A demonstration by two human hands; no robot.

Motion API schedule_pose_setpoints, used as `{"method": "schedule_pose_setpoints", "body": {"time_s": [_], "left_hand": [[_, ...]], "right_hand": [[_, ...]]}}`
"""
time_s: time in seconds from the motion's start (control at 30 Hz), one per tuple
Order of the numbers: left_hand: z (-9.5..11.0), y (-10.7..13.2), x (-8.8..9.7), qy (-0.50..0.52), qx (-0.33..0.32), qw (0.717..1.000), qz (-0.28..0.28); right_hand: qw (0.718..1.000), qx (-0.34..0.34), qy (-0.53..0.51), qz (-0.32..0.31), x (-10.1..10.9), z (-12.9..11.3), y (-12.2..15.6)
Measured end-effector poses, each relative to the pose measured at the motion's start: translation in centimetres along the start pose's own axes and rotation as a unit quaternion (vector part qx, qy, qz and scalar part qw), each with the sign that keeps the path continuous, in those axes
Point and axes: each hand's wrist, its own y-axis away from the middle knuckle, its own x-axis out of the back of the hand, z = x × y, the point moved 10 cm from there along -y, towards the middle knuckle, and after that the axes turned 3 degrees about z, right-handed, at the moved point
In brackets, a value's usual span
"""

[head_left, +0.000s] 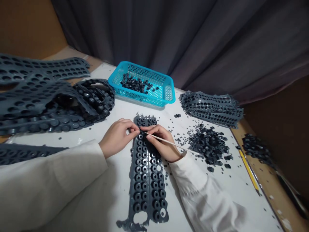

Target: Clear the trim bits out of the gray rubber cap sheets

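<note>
A long dark grey rubber strip [147, 180] studded with small round pieces lies lengthwise on the white table [217, 193] in front of me. My left hand [116, 137] rests on the table at the strip's upper left, fingers pinched together on its edge. My right hand [161, 141] lies over the strip's upper part and grips a thin wooden stick [169, 142], whose tip points at the strip near my left fingertips. Both arms wear white sleeves.
A turquoise basket [166, 91] holding several small black pieces stands at the back. A heap of loose black pieces [209, 145] lies to the right, with a stack of emptied strips [212, 108] behind it. More perforated strips [48, 100] pile up at left. A yellow pencil [249, 172] lies near the right edge.
</note>
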Motion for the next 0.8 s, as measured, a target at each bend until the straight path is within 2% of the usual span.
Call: {"method": "schedule_pose_setpoints", "body": {"time_s": [0.53,0.8], "left_hand": [[0.0,0.0,0.0,-0.002,0.001,1.0,-0.006],[-0.1,0.0,-0.1,-0.006,0.001,1.0,-0.007]], "right_hand": [[0.997,0.03,0.065,-0.009,-0.2,-0.3,0.1],[0.989,0.077,0.129,-0.011,-0.4,-1.5,0.1]]}}
